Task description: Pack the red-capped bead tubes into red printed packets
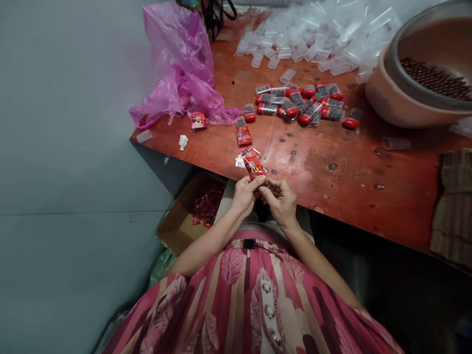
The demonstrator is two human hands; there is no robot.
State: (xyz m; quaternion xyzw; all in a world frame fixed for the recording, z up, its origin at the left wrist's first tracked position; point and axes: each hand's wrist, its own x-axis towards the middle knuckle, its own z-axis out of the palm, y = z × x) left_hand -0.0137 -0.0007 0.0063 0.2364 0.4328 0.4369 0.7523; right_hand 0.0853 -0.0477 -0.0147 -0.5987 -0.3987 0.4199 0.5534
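Both hands meet at the near edge of the table. Closed at the thumb and fingers, my left hand [244,195] grips the lower end of a red printed sleeve [254,166]. My right hand [283,200] is pinched at the same end, where a small dark part shows between the fingers; most of it is hidden. Just beyond the held sleeve lie several flat red and white sleeves [241,158]. Farther back is a clear tube of dark balls in a red sleeve [243,132]. A small red-capped tube [250,113] stands behind that one.
Filled tubes with red caps [298,105] lie in a group on the red table [342,187]. Behind them are piled clear tubes [313,34]. A bowl of brown balls [391,73] stands right, a pink plastic bag [180,54] left. Below is a cardboard box [173,221] holding red pieces.
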